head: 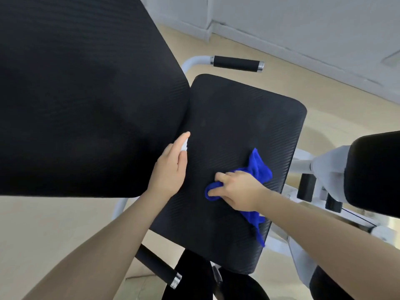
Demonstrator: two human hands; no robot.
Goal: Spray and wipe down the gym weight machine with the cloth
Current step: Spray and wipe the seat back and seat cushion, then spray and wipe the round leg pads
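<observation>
The weight machine's black padded seat [238, 118] fills the middle of the view, with its large black back pad [86, 94] at the left. My right hand [238, 189] grips a bunched blue cloth [258, 167] and presses it on the seat's right side. My left hand [171, 167] holds a small white spray bottle [184, 147] at the seat's left edge, by the gap to the back pad. Its index finger lies over the bottle's top. Most of the bottle is hidden by the hand.
Black foam handles stick out behind the seat [237, 64] and in front of it [155, 265] on white frame tubes. Another black pad [374, 172] and white frame parts [324, 167] stand at the right. Beige floor [54, 230] and a white wall [303, 22] surround the machine.
</observation>
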